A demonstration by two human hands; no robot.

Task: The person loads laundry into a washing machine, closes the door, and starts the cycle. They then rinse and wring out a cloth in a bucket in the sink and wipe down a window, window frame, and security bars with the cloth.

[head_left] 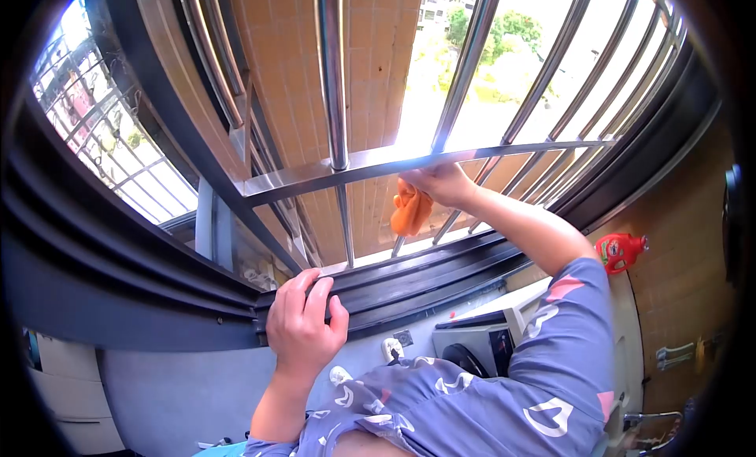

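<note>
My right hand [442, 183] is closed on an orange cloth [411, 209] at the underside of the horizontal metal rail [299, 181]. The cloth hangs down below the rail, in front of the upright bars. My left hand [305, 319] rests with its fingertips on the dark window track [378, 295], near the frame's corner; its fingers are bent and apart, with nothing held.
Upright metal bars [332, 79] stand beyond the window opening, with a tiled wall [283, 71] outside. A red bottle [620, 253] stands right of my right arm. Below are a white appliance [472, 339], a grey floor [181, 386] and white drawers [71, 398].
</note>
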